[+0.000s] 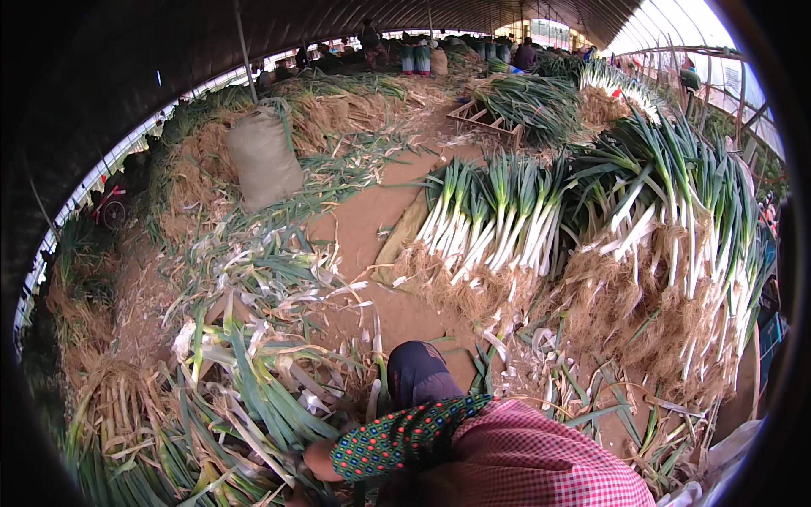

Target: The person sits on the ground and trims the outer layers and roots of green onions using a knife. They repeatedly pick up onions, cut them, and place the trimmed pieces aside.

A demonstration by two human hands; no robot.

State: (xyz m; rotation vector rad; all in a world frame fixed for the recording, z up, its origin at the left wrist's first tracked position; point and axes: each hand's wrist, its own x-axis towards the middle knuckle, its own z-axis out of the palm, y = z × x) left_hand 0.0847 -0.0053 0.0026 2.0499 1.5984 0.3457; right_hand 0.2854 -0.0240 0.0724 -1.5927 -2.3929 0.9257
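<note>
From the bottom right my right arm reaches across to the left, in a pink checked shirt and a dark patterned oversleeve. My right hand point(299, 464) is at the lower middle, dark and blurred, among the leaves and stalks of untrimmed leeks or large green onions point(272, 399). Whether its fingers close on a stalk is hidden. My left hand is out of view. Just above the arm shows my dark-clothed knee point(415, 374). Left of the hand lies a heap of stalks with dried roots point(120, 405) and green tops.
Cleaned white-stemmed leeks point(500, 234) lie in a row, with a taller pile point(671, 253) at right. A stuffed sack point(263, 158) stands beyond stripped leaves point(266, 253). Farther off are a wooden frame point(488, 120), more bundles and a person point(524, 56).
</note>
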